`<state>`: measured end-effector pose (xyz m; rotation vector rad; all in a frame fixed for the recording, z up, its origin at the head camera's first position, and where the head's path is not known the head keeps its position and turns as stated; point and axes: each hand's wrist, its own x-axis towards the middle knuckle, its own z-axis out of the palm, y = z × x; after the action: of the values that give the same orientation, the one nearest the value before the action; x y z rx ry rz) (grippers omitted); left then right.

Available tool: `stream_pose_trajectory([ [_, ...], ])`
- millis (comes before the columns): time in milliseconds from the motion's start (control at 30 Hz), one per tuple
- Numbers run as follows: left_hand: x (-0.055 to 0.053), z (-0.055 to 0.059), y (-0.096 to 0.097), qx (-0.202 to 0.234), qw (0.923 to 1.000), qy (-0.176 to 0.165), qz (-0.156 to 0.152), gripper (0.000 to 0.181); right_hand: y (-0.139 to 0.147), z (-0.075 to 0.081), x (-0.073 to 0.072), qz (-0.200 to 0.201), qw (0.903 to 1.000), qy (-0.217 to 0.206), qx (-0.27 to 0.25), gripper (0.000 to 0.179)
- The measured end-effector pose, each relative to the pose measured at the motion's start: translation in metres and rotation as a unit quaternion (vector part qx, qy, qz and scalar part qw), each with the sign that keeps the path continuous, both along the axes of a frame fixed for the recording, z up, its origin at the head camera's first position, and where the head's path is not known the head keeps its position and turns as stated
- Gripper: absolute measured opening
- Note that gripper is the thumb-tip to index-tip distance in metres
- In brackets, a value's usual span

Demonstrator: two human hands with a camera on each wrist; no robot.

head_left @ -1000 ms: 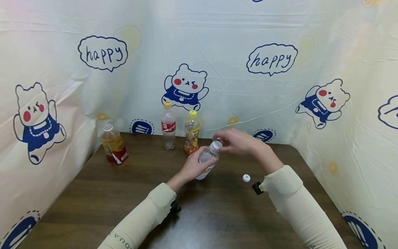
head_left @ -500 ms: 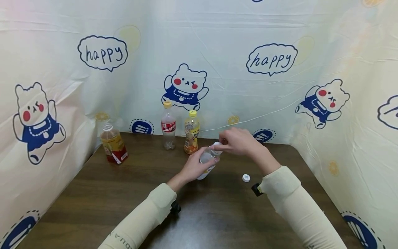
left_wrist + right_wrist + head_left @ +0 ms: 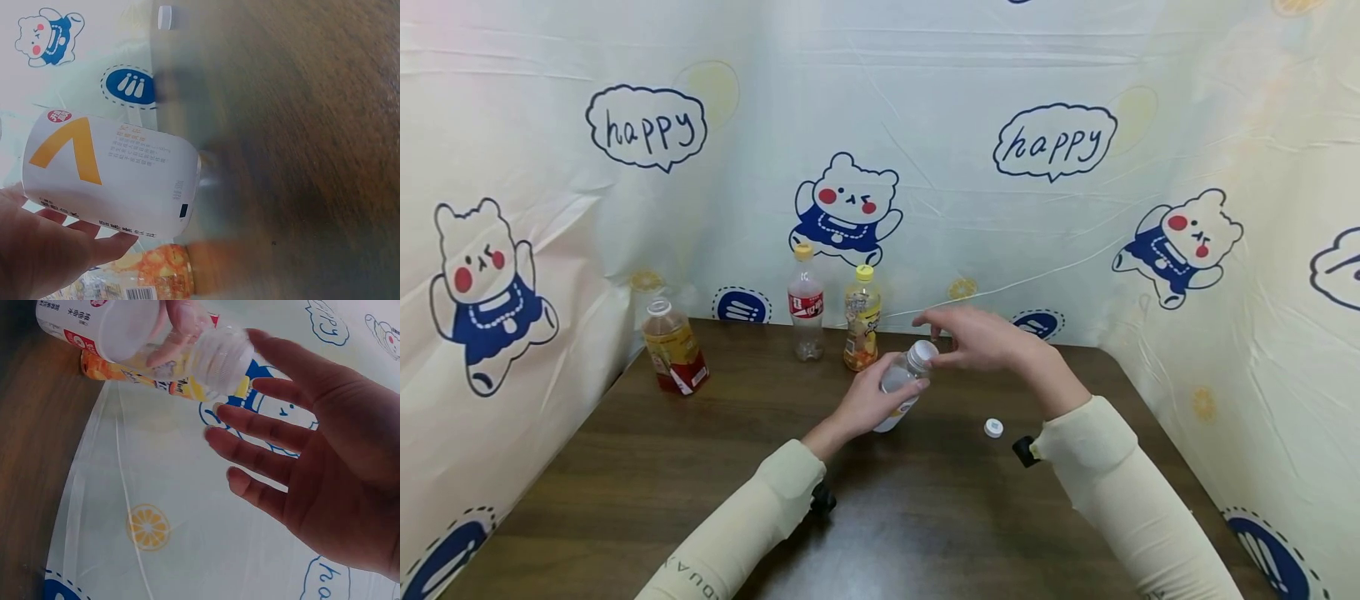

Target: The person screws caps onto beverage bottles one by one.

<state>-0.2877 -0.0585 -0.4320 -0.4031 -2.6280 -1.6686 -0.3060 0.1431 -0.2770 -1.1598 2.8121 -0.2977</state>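
My left hand [image 3: 863,402] grips a clear bottle [image 3: 897,379] round its upper body and holds it tilted to the right. Its white label with an orange mark [image 3: 78,150] fills much of the left wrist view. A white cap [image 3: 923,351] sits on the bottle's mouth. Beside that cap is my right hand [image 3: 983,338], its fingers spread and holding nothing. In the right wrist view the thumb [image 3: 275,353] lies at the cap's edge; whether it touches cannot be told. A loose white cap [image 3: 993,428] lies on the table to the right.
Behind the left hand stand a red-labelled bottle [image 3: 807,312] and a yellow-capped bottle [image 3: 862,325]. An uncapped bottle with a red and yellow label [image 3: 676,350] is at the table's left edge. A patterned curtain [image 3: 955,75] encloses the brown table [image 3: 625,492] at the back and sides.
Half a second ago the right fingers were bent over the bottle's cap; now they are lifted and spread, leaving the cap in view. The left hand and bottle have hardly moved.
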Motion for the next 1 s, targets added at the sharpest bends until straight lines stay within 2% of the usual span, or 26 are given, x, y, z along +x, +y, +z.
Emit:
stream_pose_trajectory([
  [67, -0.001, -0.001, 0.0, 0.001, 1.0, 0.001, -0.001, 0.062, 0.0, -0.002, 0.0, 0.012, 0.9999, -0.011, 0.002, 0.058],
  [167, -0.001, -0.002, 0.0, 0.001, 1.0, 0.002, -0.003, 0.062, -0.001, -0.004, 0.0, 0.016, 0.9997, -0.021, 0.003, 0.05],
  [267, -0.001, -0.002, 0.001, 0.0, 1.0, 0.005, -0.005, 0.061, -0.003, -0.006, 0.0, -0.002, 0.9998, -0.02, 0.01, 0.032],
  [333, -0.001, -0.002, 0.001, -0.004, 1.0, 0.006, -0.006, 0.061, -0.005, -0.008, 0.0, -0.026, 0.9994, -0.003, 0.024, 0.024],
  [367, -0.001, -0.002, 0.001, -0.006, 0.9999, 0.006, -0.008, 0.062, -0.006, -0.009, 0.0, -0.038, 0.9987, 0.008, 0.033, 0.026],
  [533, 0.0, -0.001, 0.001, -0.009, 0.9999, 0.004, -0.005, 0.065, -0.011, -0.012, 0.002, -0.087, 0.992, 0.062, 0.067, 0.057],
  [633, 0.0, 0.0, 0.001, -0.006, 1.0, 0.006, -0.001, 0.065, -0.011, -0.009, 0.002, -0.098, 0.9908, 0.073, 0.059, 0.062],
  [733, 0.0, 0.0, 0.001, -0.006, 1.0, 0.003, 0.003, 0.065, -0.007, -0.004, 0.001, -0.088, 0.9929, 0.066, 0.046, 0.059],
  [900, -0.001, 0.0, 0.0, -0.011, 0.9999, -0.002, 0.002, 0.065, -0.004, 0.0, 0.0, -0.039, 0.9984, 0.029, 0.028, 0.038],
  [1000, -0.001, 0.0, -0.001, -0.012, 0.9999, 0.002, -0.001, 0.064, -0.003, 0.0, 0.002, -0.012, 0.9997, 0.0, 0.019, 0.043],
])
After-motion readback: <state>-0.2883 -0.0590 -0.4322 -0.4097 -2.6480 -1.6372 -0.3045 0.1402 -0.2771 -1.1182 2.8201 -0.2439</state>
